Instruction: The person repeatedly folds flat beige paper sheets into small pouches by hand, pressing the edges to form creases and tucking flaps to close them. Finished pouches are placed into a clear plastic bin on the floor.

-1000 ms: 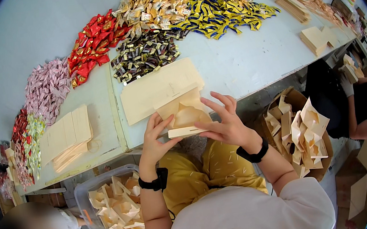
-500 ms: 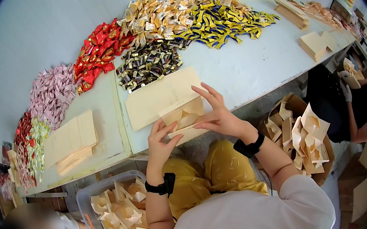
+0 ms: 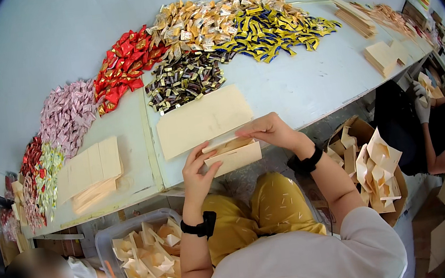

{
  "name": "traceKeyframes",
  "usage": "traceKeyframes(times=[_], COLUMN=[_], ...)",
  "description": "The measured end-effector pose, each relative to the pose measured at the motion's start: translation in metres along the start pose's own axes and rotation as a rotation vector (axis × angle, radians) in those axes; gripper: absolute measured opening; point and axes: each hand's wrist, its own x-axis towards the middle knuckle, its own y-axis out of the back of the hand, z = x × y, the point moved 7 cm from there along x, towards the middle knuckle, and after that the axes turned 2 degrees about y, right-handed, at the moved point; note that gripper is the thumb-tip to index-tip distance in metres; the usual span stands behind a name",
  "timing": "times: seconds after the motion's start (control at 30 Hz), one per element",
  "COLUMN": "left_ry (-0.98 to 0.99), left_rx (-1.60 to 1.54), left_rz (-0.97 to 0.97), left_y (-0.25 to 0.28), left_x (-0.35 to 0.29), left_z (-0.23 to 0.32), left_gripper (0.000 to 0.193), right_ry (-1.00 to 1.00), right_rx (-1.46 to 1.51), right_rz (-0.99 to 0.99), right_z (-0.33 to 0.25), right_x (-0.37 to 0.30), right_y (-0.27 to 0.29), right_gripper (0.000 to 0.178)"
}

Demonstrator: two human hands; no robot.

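Observation:
At the table's front edge I hold a small cream cardboard box (image 3: 236,160), partly folded, with its long opening upward. My left hand (image 3: 195,171) grips its left end, thumb on the near wall and fingers behind. My right hand (image 3: 272,131) pinches the far flap near the right end, with its fingers bent. What lies inside the box is mostly hidden. Just beyond it, flat cream card (image 3: 203,120) lies on the table.
Wrapped sweets lie heaped along the back: pink (image 3: 67,116), red (image 3: 124,68), dark brown (image 3: 184,79) and yellow-blue (image 3: 270,33). Card blanks (image 3: 90,169) are stacked left. Folded boxes fill a clear tub (image 3: 102,248) and a carton (image 3: 400,184). Other people sit at both sides.
The box's raised far panel has come down towards the near wall. My right hand has gone from spread fingers to a pinch on the flap.

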Motion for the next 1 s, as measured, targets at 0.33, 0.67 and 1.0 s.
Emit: traceKeyframes(times=[0.33,0.67,1.0], left_ry=[0.068,-0.086,0.105], left_rx=[-0.102,-0.248,0.048], left_rz=[0.051,0.198,-0.122], left_y=[-0.004,-0.001,-0.021], left_x=[0.002,-0.001,0.011], left_z=[-0.013,-0.009,-0.010], left_gripper=[0.030,0.060,0.057], right_ry=[-0.120,-0.131,-0.135], right_rx=[0.537,0.374,0.309], right_rz=[-0.080,0.001,0.047], right_z=[0.018,0.017,0.019], right_x=[-0.021,-0.023,-0.025], right_y=[-0.020,-0.023,-0.026], right_gripper=[0.030,0.030,0.029])
